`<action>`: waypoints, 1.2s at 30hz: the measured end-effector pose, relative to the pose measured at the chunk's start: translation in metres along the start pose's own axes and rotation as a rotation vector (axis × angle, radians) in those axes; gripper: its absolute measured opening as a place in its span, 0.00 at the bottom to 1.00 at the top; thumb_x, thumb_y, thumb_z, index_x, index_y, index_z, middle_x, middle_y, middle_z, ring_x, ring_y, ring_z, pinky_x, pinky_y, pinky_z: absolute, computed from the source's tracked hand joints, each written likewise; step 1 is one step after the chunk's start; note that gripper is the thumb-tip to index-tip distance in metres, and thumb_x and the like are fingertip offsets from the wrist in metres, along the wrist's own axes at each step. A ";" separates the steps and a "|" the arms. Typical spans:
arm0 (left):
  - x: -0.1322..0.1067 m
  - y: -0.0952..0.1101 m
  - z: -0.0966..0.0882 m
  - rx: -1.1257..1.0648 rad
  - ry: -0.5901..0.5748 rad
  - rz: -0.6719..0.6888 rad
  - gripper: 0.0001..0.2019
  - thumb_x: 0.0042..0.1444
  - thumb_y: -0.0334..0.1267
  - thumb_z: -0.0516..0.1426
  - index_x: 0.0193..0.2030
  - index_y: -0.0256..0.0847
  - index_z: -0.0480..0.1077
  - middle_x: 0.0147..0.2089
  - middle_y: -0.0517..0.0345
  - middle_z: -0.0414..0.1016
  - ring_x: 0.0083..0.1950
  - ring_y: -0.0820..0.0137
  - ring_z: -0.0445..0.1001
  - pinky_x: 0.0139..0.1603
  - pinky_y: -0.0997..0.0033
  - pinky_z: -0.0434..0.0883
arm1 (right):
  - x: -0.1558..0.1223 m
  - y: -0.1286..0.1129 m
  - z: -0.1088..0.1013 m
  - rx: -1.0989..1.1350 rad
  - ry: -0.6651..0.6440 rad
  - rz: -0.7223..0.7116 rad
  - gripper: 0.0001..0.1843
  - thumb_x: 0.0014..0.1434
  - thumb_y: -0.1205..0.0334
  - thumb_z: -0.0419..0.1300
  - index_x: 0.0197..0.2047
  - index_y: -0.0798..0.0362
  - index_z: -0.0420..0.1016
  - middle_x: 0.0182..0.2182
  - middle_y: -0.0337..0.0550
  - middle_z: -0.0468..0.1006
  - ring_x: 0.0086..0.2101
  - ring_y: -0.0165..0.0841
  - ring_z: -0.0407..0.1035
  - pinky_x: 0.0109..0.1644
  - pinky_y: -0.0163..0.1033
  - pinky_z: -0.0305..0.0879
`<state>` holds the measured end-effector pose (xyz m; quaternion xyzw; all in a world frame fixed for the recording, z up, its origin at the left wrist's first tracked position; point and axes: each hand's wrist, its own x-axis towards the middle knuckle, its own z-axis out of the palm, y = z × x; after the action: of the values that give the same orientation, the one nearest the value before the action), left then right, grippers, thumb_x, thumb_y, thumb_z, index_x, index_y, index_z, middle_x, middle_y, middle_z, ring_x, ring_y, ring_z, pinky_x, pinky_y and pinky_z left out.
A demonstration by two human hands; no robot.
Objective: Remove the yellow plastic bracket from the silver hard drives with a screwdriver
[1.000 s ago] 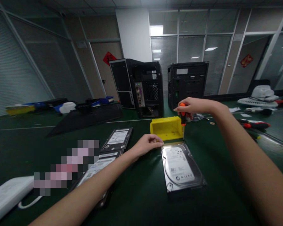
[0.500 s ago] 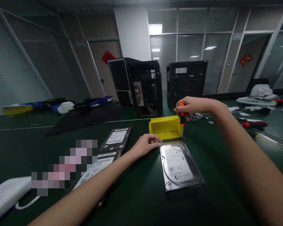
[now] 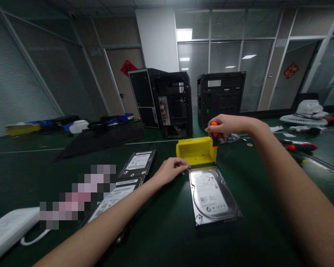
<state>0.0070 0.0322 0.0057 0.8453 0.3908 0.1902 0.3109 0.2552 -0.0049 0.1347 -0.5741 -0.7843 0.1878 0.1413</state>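
A silver hard drive (image 3: 211, 193) with a white label lies flat on the dark green table in front of me. My right hand (image 3: 218, 129) grips an orange and black screwdriver (image 3: 215, 139), held upright with its shaft pointing down by the drive's far right corner. Whether the tip touches the drive, I cannot tell. My left hand (image 3: 174, 170) is at the far left corner with thumb and fingertips pinched together; anything small between them is too hard to make out. Just behind the drive, a yellow plastic bin (image 3: 196, 152) lies with its opening towards me.
More hard drives (image 3: 137, 163) lie left of my left forearm. Two black computer cases (image 3: 172, 104) (image 3: 221, 94) stand at the back. To the right are red and black hand tools (image 3: 302, 146) and a white device (image 3: 308, 111). A white object (image 3: 13, 230) sits at near left.
My left hand has drawn slightly left, its fingertips away from the drive's corner. My right hand and the screwdriver look nearly unchanged.
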 end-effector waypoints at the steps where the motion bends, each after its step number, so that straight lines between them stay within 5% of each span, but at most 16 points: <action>1: -0.001 0.000 0.000 0.050 0.021 0.005 0.16 0.55 0.45 0.51 0.43 0.38 0.71 0.40 0.53 0.75 0.34 0.68 0.73 0.37 0.70 0.66 | 0.000 0.000 0.000 -0.001 0.001 0.000 0.15 0.57 0.54 0.51 0.37 0.57 0.71 0.27 0.47 0.75 0.24 0.31 0.70 0.28 0.34 0.66; 11: -0.011 0.025 0.006 0.309 0.091 0.283 0.15 0.60 0.36 0.46 0.52 0.42 0.63 0.51 0.53 0.67 0.53 0.66 0.62 0.56 0.65 0.58 | 0.002 0.001 0.001 0.010 0.011 -0.006 0.15 0.57 0.55 0.52 0.36 0.57 0.71 0.28 0.46 0.76 0.24 0.31 0.70 0.27 0.33 0.66; 19: -0.014 0.030 0.006 0.235 -0.026 0.173 0.13 0.60 0.36 0.42 0.48 0.40 0.62 0.47 0.53 0.67 0.51 0.66 0.63 0.53 0.64 0.60 | 0.003 0.002 0.002 0.000 0.015 -0.009 0.15 0.57 0.54 0.51 0.36 0.57 0.71 0.30 0.47 0.76 0.23 0.30 0.70 0.25 0.32 0.66; 36: -0.012 0.020 0.006 0.248 0.072 0.110 0.13 0.55 0.31 0.47 0.46 0.42 0.64 0.47 0.54 0.70 0.48 0.65 0.68 0.49 0.64 0.63 | 0.002 0.000 0.003 0.012 0.020 -0.020 0.14 0.56 0.55 0.52 0.36 0.57 0.71 0.27 0.46 0.74 0.23 0.30 0.69 0.26 0.34 0.66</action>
<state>0.0141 0.0106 0.0139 0.8900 0.3752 0.1872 0.1790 0.2537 -0.0031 0.1324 -0.5671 -0.7876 0.1854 0.1543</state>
